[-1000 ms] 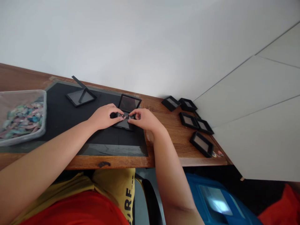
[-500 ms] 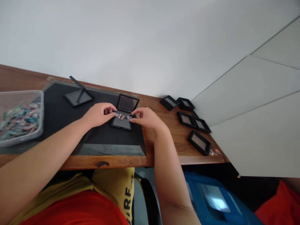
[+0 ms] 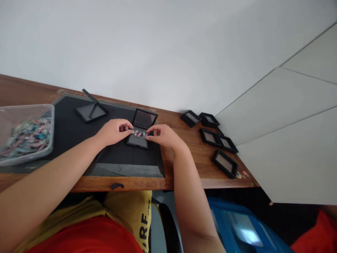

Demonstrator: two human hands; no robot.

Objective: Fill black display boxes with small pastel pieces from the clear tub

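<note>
A short strip of shiny pink and silvery pieces point(image 3: 138, 134) runs between my two hands, just above an open black case point(image 3: 138, 141). Its kind is too small to make out. My left hand point(image 3: 116, 131) pinches the left end between thumb and fingertips. At the other end, my right hand point(image 3: 163, 135) pinches it the same way. The case's hinged lid point(image 3: 143, 118), with a dark window, leans back behind the strip. A grey pad shows in the base below the strip.
A clear plastic tub point(image 3: 52, 130) of many pink, green and blue pieces stands left. Another open black case point(image 3: 92, 111) lies on the black mat point(image 3: 68, 116). Several black windowed boxes point(image 3: 225, 163) sit on the wooden table at right, near a white panel point(image 3: 295, 154).
The whole view has shifted slightly. My hands still pinch both ends of the strip over the case, which it appears to sit marginally lower against.
</note>
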